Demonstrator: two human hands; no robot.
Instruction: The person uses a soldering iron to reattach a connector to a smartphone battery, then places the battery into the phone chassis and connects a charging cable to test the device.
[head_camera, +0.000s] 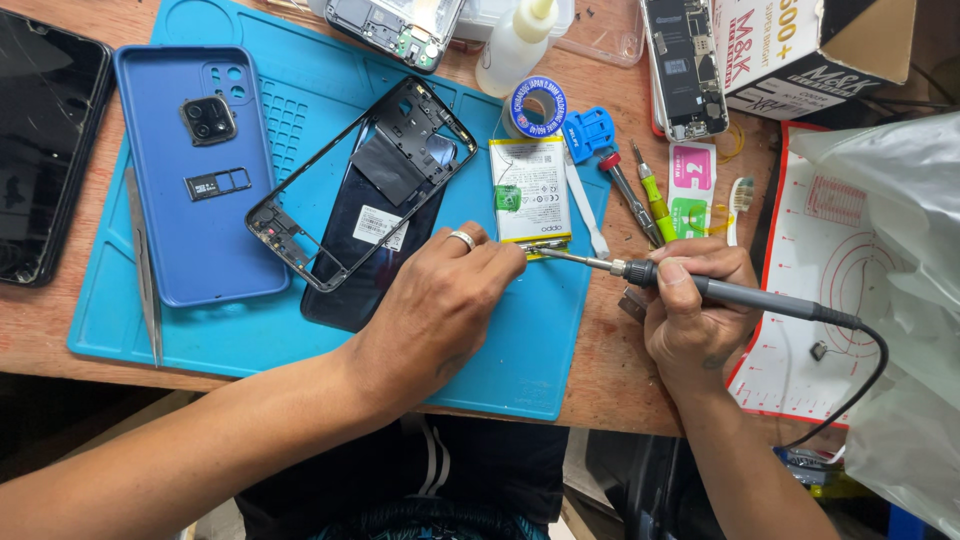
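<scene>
From the head camera, the right hand (695, 315) is gripping a soldering iron (700, 285), fingers clenched round its dark handle, the metal tip pointing left and meeting the lower edge of a battery (531, 190). The battery is lying flat on the blue mat (500, 340), near the mat's right edge. The left hand (440, 300) is resting palm down on the mat, its fingers (500, 262) curled and pressing at the battery's lower corner, just beside the tip; whether they are pinching anything I cannot tell. A phone frame (360, 195) is lying tilted over a dark back panel just left of the battery, and a blue phone cover (195, 175) is sitting farther left. A solder reel (535, 105) is standing above the battery, screwdrivers (640, 195) are lying on the tabletop (620, 390) to its right.
</scene>
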